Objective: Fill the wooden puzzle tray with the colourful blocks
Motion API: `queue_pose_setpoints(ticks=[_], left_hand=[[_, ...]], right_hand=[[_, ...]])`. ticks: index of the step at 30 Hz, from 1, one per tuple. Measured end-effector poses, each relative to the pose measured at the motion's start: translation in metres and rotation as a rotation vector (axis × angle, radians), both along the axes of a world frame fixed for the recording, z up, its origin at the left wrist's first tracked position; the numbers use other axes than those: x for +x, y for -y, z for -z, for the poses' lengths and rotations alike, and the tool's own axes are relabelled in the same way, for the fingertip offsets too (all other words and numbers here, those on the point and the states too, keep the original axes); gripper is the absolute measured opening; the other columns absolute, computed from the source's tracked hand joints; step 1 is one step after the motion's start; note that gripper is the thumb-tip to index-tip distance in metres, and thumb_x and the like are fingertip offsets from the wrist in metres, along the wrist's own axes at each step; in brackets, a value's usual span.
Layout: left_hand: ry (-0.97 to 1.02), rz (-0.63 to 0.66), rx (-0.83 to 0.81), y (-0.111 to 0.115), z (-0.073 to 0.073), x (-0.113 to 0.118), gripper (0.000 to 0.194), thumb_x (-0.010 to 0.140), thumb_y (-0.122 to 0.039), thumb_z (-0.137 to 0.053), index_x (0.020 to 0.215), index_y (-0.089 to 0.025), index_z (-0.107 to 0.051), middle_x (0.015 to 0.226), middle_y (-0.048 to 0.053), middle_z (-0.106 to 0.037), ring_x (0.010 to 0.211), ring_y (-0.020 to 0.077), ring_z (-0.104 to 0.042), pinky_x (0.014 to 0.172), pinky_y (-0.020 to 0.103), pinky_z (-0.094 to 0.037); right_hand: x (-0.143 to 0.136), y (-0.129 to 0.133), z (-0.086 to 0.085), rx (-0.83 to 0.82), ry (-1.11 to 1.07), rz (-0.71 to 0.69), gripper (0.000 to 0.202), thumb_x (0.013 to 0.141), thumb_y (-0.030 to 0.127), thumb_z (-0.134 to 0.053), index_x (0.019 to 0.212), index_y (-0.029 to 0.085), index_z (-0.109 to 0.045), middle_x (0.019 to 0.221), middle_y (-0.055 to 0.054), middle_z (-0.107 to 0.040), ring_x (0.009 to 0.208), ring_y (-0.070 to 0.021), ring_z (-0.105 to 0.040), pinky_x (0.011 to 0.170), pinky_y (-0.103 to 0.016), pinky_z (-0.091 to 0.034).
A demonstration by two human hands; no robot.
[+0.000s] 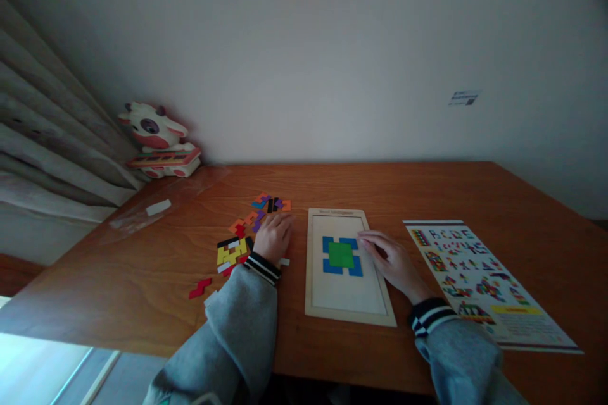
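A wooden frame board (346, 321) lies on the table in front of me. On its white inside sits a green square (341, 255), with blue L-shaped pieces (332, 269) at its corners. My right hand (392, 262) rests over the board's right edge, its fingers loosely stretched toward the upper right blue piece and no piece visible in them. Left of the board, my left hand (274, 237) is lowered over the loose puzzle pieces, fingers loosely bent; what lies under its palm is hidden. Nearest to it are purple pieces (257, 225) and yellow pieces (232, 254).
A red piece (200, 288) lies apart at the left. Right of the board is a printed pattern sheet (475, 266). A cow-shaped toy keyboard (164, 145) stands at the back left beside a curtain (57, 120). Clear plastic wrap (137, 218) lies in front of the toy.
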State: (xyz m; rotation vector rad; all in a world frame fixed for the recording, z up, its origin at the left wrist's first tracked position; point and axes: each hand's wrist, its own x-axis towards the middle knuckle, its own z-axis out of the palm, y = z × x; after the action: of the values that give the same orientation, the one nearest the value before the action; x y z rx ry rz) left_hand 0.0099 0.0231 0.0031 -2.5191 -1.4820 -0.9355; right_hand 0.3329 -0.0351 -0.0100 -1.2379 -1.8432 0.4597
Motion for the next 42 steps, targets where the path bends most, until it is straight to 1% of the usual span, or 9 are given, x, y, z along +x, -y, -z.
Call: queue_pose_setpoints(ticks=[2,4,8,12,17,23,31,34,42], left_hand=[[-0.055,-0.234,-0.067,-0.004,0.001,-0.02,0.029,0.095,-0.025,-0.053,0.119,-0.021,-0.068,0.126,0.009,-0.067,0.112,0.0264,-0.062,0.101,0.042,-0.05],[-0.093,-0.385,-0.146,-0.007,0.001,-0.038,0.031,0.094,-0.029,-0.055,0.122,-0.02,-0.065,0.128,0.009,-0.066,0.113,0.0278,-0.062,0.102,0.042,-0.049],[-0.11,-0.481,-0.207,-0.007,0.003,-0.065,0.033,0.093,-0.034,-0.056,0.119,-0.016,-0.066,0.122,0.012,-0.068,0.111,0.0299,-0.063,0.1,0.043,-0.049],[-0.107,-0.467,-0.217,-0.005,0.005,-0.074,0.028,0.093,-0.032,-0.056,0.115,-0.018,-0.068,0.117,0.01,-0.07,0.107,0.0269,-0.065,0.099,0.04,-0.05],[-0.114,-0.389,-0.224,-0.005,0.005,-0.073,0.034,0.091,-0.042,-0.062,0.117,-0.022,-0.068,0.117,0.008,-0.071,0.107,0.0262,-0.066,0.101,0.039,-0.049],[-0.094,-0.314,-0.244,-0.005,0.009,-0.071,0.034,0.091,-0.037,-0.063,0.121,-0.023,-0.067,0.111,0.006,-0.074,0.103,0.0239,-0.069,0.096,0.035,-0.052],[-0.025,-0.331,-0.257,-0.006,0.01,-0.07,0.043,0.088,-0.04,-0.066,0.127,-0.022,-0.063,0.119,0.008,-0.071,0.109,0.0257,-0.067,0.097,0.036,-0.053],[-0.015,-0.328,-0.28,-0.006,0.009,-0.071,0.04,0.089,-0.038,-0.065,0.125,-0.022,-0.065,0.119,0.008,-0.072,0.111,0.0266,-0.066,0.099,0.038,-0.052],[0.035,-0.361,-0.317,-0.007,0.009,-0.069,0.034,0.088,-0.03,-0.06,0.12,-0.023,-0.067,0.108,0.004,-0.075,0.098,0.0214,-0.071,0.085,0.029,-0.056]], right_hand=[[0.0,0.0,-0.001,0.0,-0.016,0.016,0.027,0.097,0.04,-0.052,0.103,0.023,-0.072,0.108,-0.008,-0.073,0.102,-0.0237,-0.068,0.094,-0.042,-0.054],[0.001,0.0,0.0,-0.007,-0.024,0.027,0.027,0.097,0.041,-0.051,0.102,0.023,-0.071,0.107,-0.008,-0.072,0.101,-0.0237,-0.067,0.093,-0.041,-0.054],[0.003,-0.001,0.003,-0.017,-0.023,0.037,0.026,0.097,0.041,-0.051,0.102,0.024,-0.07,0.107,-0.008,-0.071,0.102,-0.0242,-0.066,0.093,-0.04,-0.053],[0.002,-0.001,0.003,-0.018,-0.034,0.05,0.027,0.097,0.042,-0.05,0.102,0.023,-0.069,0.105,-0.008,-0.07,0.098,-0.0238,-0.066,0.087,-0.038,-0.055],[0.002,-0.001,0.004,-0.011,-0.032,0.055,0.026,0.097,0.042,-0.05,0.099,0.023,-0.069,0.104,-0.009,-0.07,0.097,-0.0239,-0.066,0.084,-0.039,-0.056],[0.004,-0.002,0.006,-0.008,-0.034,0.066,0.027,0.096,0.043,-0.051,0.098,0.023,-0.069,0.102,-0.009,-0.07,0.093,-0.0243,-0.067,0.08,-0.038,-0.056],[0.003,0.0,0.002,-0.019,-0.039,0.091,0.029,0.097,0.043,-0.05,0.101,0.022,-0.069,0.104,-0.009,-0.069,0.093,-0.0237,-0.066,0.079,-0.037,-0.055],[0.002,0.0,0.001,-0.014,-0.047,0.101,0.029,0.097,0.044,-0.05,0.1,0.022,-0.069,0.102,-0.01,-0.07,0.093,-0.024,-0.066,0.078,-0.037,-0.055],[0.004,0.0,0.002,0.001,-0.031,0.107,0.03,0.097,0.045,-0.049,0.101,0.022,-0.069,0.1,-0.009,-0.069,0.091,-0.0232,-0.066,0.077,-0.036,-0.055]])
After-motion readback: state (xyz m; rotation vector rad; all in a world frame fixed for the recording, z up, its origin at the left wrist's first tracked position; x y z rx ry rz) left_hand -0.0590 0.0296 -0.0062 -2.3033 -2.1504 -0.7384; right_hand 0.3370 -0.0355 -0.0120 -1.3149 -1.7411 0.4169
